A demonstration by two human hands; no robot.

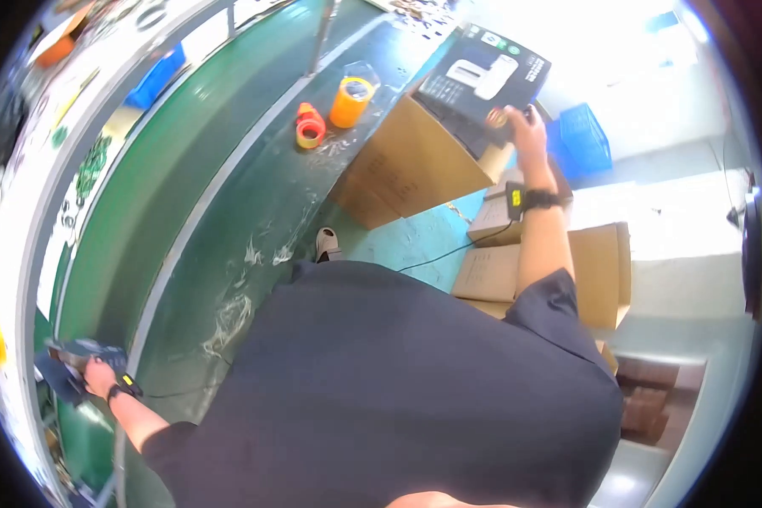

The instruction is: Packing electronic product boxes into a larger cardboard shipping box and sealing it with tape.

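The left hand (pixel 100 378) is gripping a dark box (pixel 57 375) over the green belt (pixel 203 97), outside the carton (pixel 415 161). The right hand (pixel 527 135) appears to be gripping a small, blurred object (pixel 499 129). A black box (pixel 483 74) is already resting at the carton's unclosed top.

Dark box (pixel 483 76), upper right: white lettering along one edge, small white print rows, little white icons, a round green mark; present but not transcribed. Brown open carton (pixel 402 165) around it: faint printed lines on side, too pale to read. Smaller carton (pixel 493 264) on right: small printed lines, not legible. Dark package (pixel 89 348), far left: pale marks, blurred. Right wrist unit (pixel 516 201): yellow label with dark marks, too small to read. Left wrist unit (pixel 128 383): yellow patch, nothing readable.
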